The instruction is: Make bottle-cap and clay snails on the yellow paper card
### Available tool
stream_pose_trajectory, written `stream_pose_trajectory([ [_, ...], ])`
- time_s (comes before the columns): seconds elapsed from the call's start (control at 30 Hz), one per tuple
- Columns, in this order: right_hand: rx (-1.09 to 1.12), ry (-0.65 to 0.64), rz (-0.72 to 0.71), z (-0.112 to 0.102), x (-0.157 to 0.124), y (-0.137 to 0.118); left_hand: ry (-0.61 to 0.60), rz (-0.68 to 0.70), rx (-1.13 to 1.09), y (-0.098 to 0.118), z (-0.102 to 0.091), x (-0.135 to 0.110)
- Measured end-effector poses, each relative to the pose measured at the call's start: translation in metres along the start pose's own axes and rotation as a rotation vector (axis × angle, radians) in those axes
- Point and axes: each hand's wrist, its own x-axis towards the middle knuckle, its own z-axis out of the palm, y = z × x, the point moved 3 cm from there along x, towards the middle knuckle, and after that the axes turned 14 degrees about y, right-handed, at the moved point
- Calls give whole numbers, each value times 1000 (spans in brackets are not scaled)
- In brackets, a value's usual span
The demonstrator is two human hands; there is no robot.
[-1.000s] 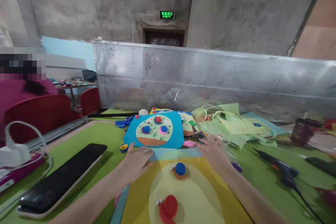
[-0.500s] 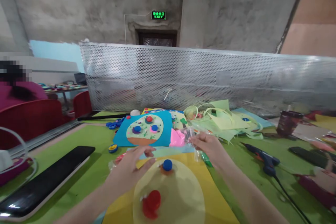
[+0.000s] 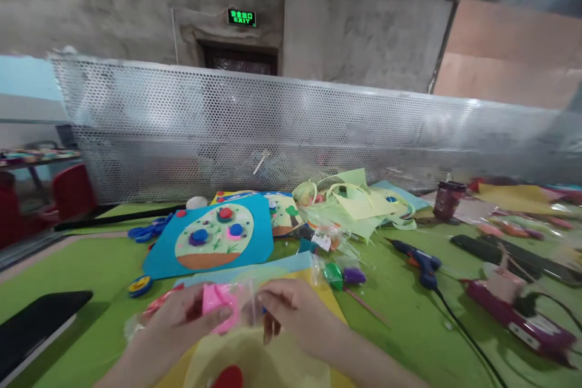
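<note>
My left hand grips a small clear plastic bag with pink modelling clay inside. At the bag's other edge, the thumb and fingers of my right hand are pinched together on the plastic. Both hands are over a pale yellow paper oval lying on a yellow sheet. A red clay piece sits on the oval at the bottom of the view. The blue ball is almost wholly hidden behind my right hand. Beside my left wrist lies a bag of red clay.
A blue card with clay flowers lies behind my hands, with a yellow-and-blue clay tub near its corner. Green clay and purple clay are to the right. Farther right are a glue gun, its cord and a cup.
My right hand has brought the pink clay bag from the back toward me, and my left hand has taken hold of it. The view has turned to the right.
</note>
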Motion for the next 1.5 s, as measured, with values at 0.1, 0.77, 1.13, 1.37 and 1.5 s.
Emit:
stream_pose_trajectory([
  [0.1, -13, -16, 23, 0, 2, 4, -106, 48, 21, 13, -1, -6],
  [0.77, -1383, 348, -165, -98, 58, 72, 107, 268, 262, -11, 7, 39],
  [1.13, -1264, 408, -306, -99, 55, 49, 163, 401, 335, -8, 9, 25],
  [1.37, -683, 647, -328, -89, 35, 14, 106, 319, 89, 17, 9, -5],
  [1.5, -319, 547, -277, -57, 21, 4, 63, 230, -77, 32, 9, -17],
])
